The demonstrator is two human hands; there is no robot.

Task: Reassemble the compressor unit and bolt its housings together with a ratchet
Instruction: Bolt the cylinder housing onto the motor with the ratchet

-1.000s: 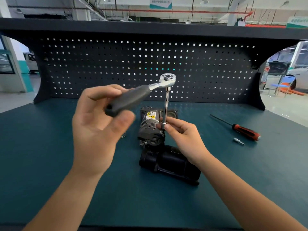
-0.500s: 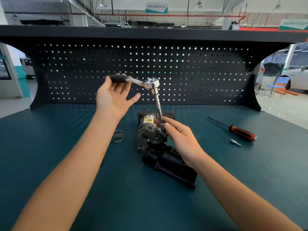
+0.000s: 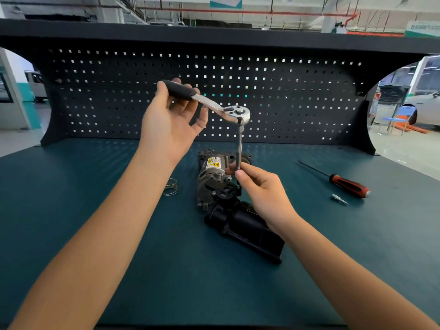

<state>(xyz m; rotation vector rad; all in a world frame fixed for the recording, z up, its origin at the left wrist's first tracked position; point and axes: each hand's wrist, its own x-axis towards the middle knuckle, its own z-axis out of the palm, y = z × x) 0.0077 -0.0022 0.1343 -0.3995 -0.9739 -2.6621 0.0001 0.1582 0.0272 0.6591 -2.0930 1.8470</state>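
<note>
Compressor unit [image 3: 221, 186] on bench [image 3: 59, 186], just below right hand [image 3: 262, 186] fingertips, which pinch foot of extension bar [image 3: 239, 148]. Left hand [image 3: 171, 122] fingers loosely curled round ratchet [image 3: 214, 104] handle. Risk: slack hold, bar tilts, tip skips off its seat under fingertips.

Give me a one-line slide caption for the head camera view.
Left hand holds the ratchet while the right hand pinches its extension bar over the compressor unit.
</note>
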